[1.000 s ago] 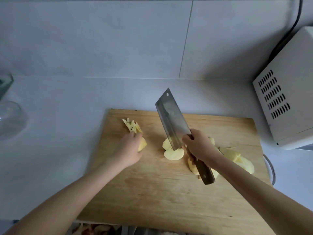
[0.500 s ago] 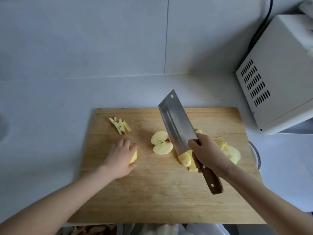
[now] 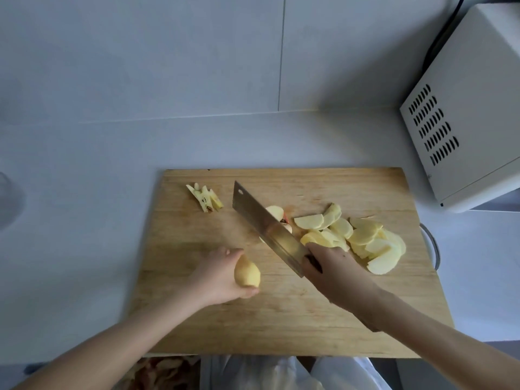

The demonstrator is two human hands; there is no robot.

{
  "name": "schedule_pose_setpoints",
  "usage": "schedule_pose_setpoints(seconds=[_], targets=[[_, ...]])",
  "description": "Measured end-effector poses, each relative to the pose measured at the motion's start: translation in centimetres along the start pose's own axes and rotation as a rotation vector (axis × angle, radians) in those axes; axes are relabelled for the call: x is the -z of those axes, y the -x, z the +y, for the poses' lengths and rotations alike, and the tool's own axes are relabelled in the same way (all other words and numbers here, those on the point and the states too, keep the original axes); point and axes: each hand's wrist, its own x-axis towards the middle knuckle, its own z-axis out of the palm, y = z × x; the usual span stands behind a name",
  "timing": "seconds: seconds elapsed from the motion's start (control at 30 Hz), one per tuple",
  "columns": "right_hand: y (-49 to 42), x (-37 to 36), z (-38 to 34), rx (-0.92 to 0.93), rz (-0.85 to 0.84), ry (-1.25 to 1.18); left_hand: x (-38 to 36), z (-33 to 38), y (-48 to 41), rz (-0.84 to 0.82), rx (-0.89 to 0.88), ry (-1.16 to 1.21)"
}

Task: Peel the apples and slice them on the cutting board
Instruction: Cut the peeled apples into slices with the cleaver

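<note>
Pale-yellow peeled apple chunk [image 3: 247, 273], likely slick, light and firm, sits over the cutting board [image 3: 281, 319], left hand [image 3: 216, 274] grip curled round it. Right hand [image 3: 332, 274] grip clamps the cleaver [image 3: 267, 229] handle. Best held flat-side down, fingertips tucked.

A wooden cutting board [image 3: 281, 319] lies on the white bench [image 3: 70, 220]. The left grip [image 3: 222, 274], a bare hand, holds a peeled apple piece [image 3: 247, 273] on the board. The right grip [image 3: 334, 274] holds a big knife [image 3: 267, 229] by its handle, with the blade pointing away and to the left. An apple half [image 3: 275, 212] sits just behind the blade. A pile of apple slices [image 3: 365, 240] lies to the right. Small core bits [image 3: 205, 198] lie near the far left corner. A white box [image 3: 472, 114] with vent holes stands on the right.
</note>
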Motion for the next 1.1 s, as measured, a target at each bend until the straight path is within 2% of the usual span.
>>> schedule_pose_setpoints(seconds=[0.07,0.13,0.2,0.37,0.47,0.6,0.7,0.8,0.83,0.93,0.97,1.0,1.07,1.1], targets=[[0.6,-0.4,0.8,0.024,0.034,0.042,0.4,0.2,-0.6,0.112,0.003,0.072],[1.2,-0.3,1.3,0.019,0.110,0.001,1.0,0.4,-1.9,0.308,0.008,0.098],[1.3,0.3,1.5,-0.007,0.186,-0.074,1.2,0.9,-3.8,0.410,-0.045,0.079],[0.2,2.0,1.4,-0.112,0.313,-0.222,1.0,3.2,-8.2,0.315,-0.163,-0.134],[0.3,2.4,1.4,-0.134,0.338,-0.215,1.5,3.6,-9.2,0.351,-0.193,-0.170],[0.4,1.9,1.9,-0.170,0.323,-0.192,4.2,1.6,-10.9,0.426,-0.067,-0.121],[0.3,1.6,2.0,-0.169,0.307,-0.177,6.1,-0.1,-12.3,0.381,0.043,-0.119],[0.3,1.5,1.9,-0.172,0.288,-0.150,7.1,-0.4,-12.2,0.307,0.057,-0.017],[0.3,1.4,1.9,-0.173,0.280,-0.137,7.2,-0.3,-11.5,0.323,0.042,0.031],[0.7,1.1,2.2,-0.165,0.252,-0.108,6.9,-0.3,-7.4,0.551,-0.131,0.162],[0.9,0.9,2.4,-0.161,0.238,-0.102,6.4,-0.4,-5.7,0.507,-0.212,0.173],[1.1,0.6,2.7,-0.158,0.223,-0.089,5.9,-0.3,-4.0,0.356,-0.272,0.154],[1.4,0.1,3.1,-0.156,0.194,-0.055,4.2,-0.1,-1.3,-0.045,-0.274,-0.009],[1.6,-0.3,3.3,-0.155,0.180,-0.040,3.3,-0.2,-0.7,-0.141,-0.270,-0.134]])
